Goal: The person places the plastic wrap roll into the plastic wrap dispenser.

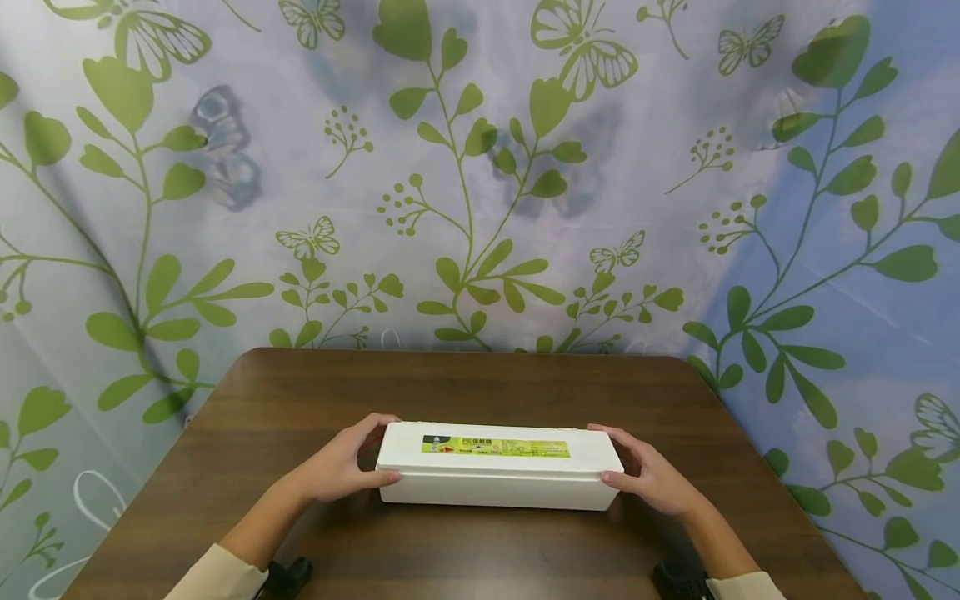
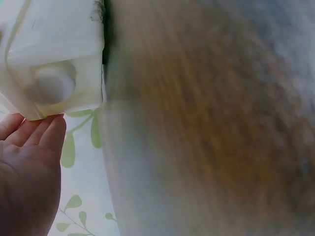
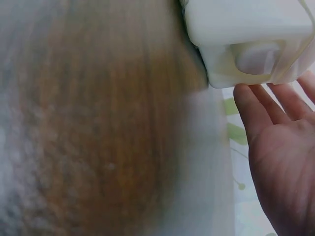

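Note:
A long white cling film box (image 1: 498, 490) with a yellow-green label (image 1: 495, 447) on its lid lies crosswise on the table, lid down. My left hand (image 1: 341, 464) grips its left end, thumb on the front face and fingers round the back edge. At the opposite end my right hand (image 1: 660, 479) holds it the same way. In the left wrist view, the box's end (image 2: 88, 86) shows a round recess, with the left fingers (image 2: 49, 132) along its far side. A matching round recess appears in the end (image 3: 224, 64) seen from the right wrist, beside the right fingers (image 3: 253, 108).
The brown wooden table (image 1: 480, 558) has rounded back corners. Behind it hangs a pale curtain (image 1: 480, 167) printed with green leaves and butterflies. Dark wrist devices (image 1: 288, 575) show below the hands, near the light sleeves (image 1: 217, 577).

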{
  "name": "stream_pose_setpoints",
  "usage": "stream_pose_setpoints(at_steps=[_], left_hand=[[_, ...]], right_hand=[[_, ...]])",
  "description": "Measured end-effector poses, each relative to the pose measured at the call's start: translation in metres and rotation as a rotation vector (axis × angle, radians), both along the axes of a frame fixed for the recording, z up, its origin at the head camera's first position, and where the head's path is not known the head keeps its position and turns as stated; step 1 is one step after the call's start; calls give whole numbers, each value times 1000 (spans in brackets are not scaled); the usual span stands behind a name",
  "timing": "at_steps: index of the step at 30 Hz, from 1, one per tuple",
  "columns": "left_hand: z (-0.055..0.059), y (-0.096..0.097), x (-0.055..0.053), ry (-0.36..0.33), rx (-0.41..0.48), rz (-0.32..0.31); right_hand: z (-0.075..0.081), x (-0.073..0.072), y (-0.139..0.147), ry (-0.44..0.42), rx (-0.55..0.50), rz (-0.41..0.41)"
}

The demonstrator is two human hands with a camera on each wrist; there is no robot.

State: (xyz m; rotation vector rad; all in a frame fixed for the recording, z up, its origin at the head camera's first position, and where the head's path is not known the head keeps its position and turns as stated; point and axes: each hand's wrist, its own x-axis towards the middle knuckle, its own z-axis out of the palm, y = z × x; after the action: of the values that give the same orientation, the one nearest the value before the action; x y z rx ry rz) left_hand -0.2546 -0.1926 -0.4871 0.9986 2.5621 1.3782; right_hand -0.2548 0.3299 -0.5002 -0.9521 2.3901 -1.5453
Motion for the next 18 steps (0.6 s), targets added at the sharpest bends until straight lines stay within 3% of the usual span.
stream_pose_setpoints(at_steps=[8, 18], left_hand=[[3, -4, 1, -70, 55, -34], [-1, -4, -1, -86, 109, -66]], right_hand=[[3, 1, -3, 1, -55, 24], [3, 1, -3, -62, -87, 8]])
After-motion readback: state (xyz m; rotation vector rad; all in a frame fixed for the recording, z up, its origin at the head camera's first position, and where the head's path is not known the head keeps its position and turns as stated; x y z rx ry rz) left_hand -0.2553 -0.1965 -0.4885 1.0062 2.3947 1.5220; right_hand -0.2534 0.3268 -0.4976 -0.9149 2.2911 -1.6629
